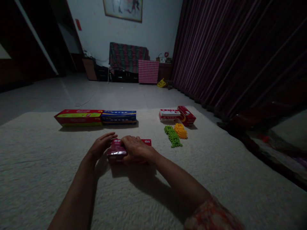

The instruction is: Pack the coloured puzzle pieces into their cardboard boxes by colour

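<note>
A dark red cardboard box (pixel 117 151) with pale printing on its top edge lies on the light mat, in the middle of the view. My right hand (pixel 136 147) is wrapped over the top of this box, its thumb on the near side, hiding much of the middle. At the box's left end is my left hand (pixel 102 146), fingers stretched out and pointing forward; whether it touches the box or stays just beside it I cannot tell. To the right of my right hand lie a green knobbly piece (pixel 173 136) and a yellow-orange knobbly piece (pixel 180 131).
A long red and yellow-green box (pixel 80 118) and a blue box (pixel 119 117) stand end to end at the far left. At the far right, a white and red box (pixel 169 115) touches a red box (pixel 186 115). Dark curtains (pixel 201 48) hang along the right.
</note>
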`<action>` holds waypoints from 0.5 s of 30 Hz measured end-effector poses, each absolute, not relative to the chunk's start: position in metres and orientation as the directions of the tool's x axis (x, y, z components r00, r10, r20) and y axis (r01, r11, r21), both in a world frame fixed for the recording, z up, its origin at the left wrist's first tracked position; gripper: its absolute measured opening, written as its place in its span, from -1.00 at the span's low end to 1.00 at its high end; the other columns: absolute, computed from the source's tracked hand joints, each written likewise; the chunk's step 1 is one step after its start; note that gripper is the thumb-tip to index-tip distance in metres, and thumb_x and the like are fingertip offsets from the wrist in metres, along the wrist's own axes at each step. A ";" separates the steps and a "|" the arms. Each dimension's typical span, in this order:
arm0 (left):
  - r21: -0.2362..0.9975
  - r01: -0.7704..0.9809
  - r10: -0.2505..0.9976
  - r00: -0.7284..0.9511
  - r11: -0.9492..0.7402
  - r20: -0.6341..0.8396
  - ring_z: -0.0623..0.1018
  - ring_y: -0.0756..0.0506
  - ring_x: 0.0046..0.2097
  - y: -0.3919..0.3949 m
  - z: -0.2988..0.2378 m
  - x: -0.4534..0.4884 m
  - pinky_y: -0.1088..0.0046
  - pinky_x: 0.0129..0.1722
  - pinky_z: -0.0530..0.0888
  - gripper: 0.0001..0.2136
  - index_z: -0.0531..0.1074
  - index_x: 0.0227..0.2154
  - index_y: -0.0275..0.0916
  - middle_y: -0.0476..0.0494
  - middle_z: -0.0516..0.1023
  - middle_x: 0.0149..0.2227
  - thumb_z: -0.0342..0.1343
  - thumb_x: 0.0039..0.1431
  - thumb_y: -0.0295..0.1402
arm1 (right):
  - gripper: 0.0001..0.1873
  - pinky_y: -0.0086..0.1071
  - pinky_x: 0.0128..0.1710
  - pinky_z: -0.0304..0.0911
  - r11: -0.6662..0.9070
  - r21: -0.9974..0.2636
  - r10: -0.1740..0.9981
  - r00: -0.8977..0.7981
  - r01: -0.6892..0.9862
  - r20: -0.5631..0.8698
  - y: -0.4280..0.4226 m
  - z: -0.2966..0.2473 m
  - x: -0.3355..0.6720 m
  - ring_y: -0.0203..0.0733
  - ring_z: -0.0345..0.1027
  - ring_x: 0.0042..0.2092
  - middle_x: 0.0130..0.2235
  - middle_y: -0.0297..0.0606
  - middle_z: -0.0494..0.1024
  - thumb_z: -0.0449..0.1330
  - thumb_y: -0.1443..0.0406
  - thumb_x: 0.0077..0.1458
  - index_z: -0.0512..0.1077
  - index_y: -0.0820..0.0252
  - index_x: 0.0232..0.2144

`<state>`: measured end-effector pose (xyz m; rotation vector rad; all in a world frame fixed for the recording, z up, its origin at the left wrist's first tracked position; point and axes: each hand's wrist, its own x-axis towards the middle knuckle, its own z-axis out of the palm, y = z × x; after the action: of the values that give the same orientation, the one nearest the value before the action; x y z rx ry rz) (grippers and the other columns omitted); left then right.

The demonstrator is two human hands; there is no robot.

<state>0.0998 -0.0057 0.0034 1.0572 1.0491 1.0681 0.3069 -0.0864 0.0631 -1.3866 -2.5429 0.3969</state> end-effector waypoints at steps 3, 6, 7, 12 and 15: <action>0.962 -0.256 0.995 0.038 0.101 -0.094 0.65 -0.11 -0.27 0.014 0.000 0.119 0.48 -0.35 0.51 -0.60 0.56 -0.20 -0.30 -0.25 0.69 -0.22 0.39 -0.17 -0.30 | -0.44 -0.08 0.02 0.28 0.452 -0.388 0.877 -0.479 0.804 0.028 -0.077 0.073 0.332 0.05 0.36 0.03 0.04 -0.11 0.48 0.40 0.18 -0.06 0.30 0.13 -0.04; 0.956 -0.288 0.993 -0.075 0.061 -0.086 0.62 -0.06 -0.37 0.022 -0.010 0.145 0.49 -0.42 0.48 -0.62 0.51 -0.20 -0.29 -0.19 0.66 -0.29 0.33 -0.16 -0.34 | -0.43 -0.16 -0.03 0.29 0.378 -0.412 0.918 -0.392 0.829 0.054 -0.064 0.083 0.367 0.00 0.38 0.01 0.03 -0.13 0.48 0.40 0.22 -0.06 0.31 0.12 -0.01; 0.960 -0.272 0.992 -0.089 0.064 -0.091 0.61 -0.05 -0.39 0.023 -0.014 0.154 0.49 -0.45 0.47 -0.62 0.50 -0.19 -0.28 -0.18 0.65 -0.29 0.31 -0.16 -0.36 | -0.43 -0.18 -0.04 0.29 0.351 -0.400 0.932 -0.358 0.847 0.059 -0.057 0.084 0.378 -0.01 0.38 0.00 0.02 -0.14 0.49 0.40 0.24 -0.07 0.31 0.12 -0.01; 0.979 -0.205 0.993 -0.107 0.023 -0.045 0.51 -0.01 -0.53 0.020 -0.036 0.183 0.43 -0.52 0.50 -0.65 0.51 -0.22 -0.27 -0.05 0.58 -0.39 0.23 -0.18 -0.36 | -0.44 -0.16 -0.01 0.28 0.265 -0.282 0.964 -0.244 0.922 0.105 -0.010 0.079 0.425 0.01 0.39 0.03 0.05 -0.12 0.47 0.36 0.28 -0.06 0.31 0.11 0.01; 0.987 -0.162 0.996 -0.089 -0.010 -0.004 0.53 -0.02 -0.53 0.021 -0.043 0.184 0.44 -0.52 0.49 -0.65 0.54 -0.22 -0.27 -0.07 0.59 -0.40 0.22 -0.17 -0.33 | -0.40 -0.08 0.08 0.25 0.261 -0.215 0.964 -0.244 0.941 0.103 0.017 0.075 0.438 0.05 0.37 0.10 0.09 -0.11 0.46 0.37 0.31 -0.08 0.30 0.12 0.03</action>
<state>0.1844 0.0213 -0.0427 1.0469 1.1498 1.3489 0.4378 0.0171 0.0746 -1.7819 -2.3164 0.1589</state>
